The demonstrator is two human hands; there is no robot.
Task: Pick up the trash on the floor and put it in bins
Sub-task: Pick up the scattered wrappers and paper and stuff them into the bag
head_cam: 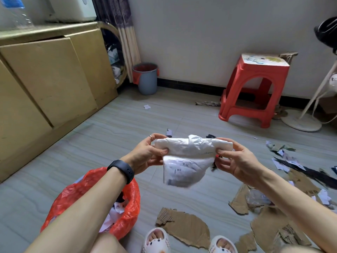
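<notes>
Midway through, the left hand (145, 154) and right hand (235, 159) pinched a crumpled white plastic mailer bag (184, 161) above the floor; the red-lined bin (116, 203) held scraps, while torn brown cardboard pieces (184, 225) remained.

Bin (129, 212) at the floor's (127, 128) near left, cardboard (187, 229) right of it; stool (255, 70) by the far wall (200, 33); bucket (146, 81) in the corner beside the cabinet (45, 79)

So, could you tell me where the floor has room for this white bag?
Bare floor lies between the cabinet and the red-lined bin, and in a wide stretch from the grey bucket to the red stool, apart from one small paper scrap. It is crowded on the right and by the feet, with torn cardboard and paper scraps.
</notes>
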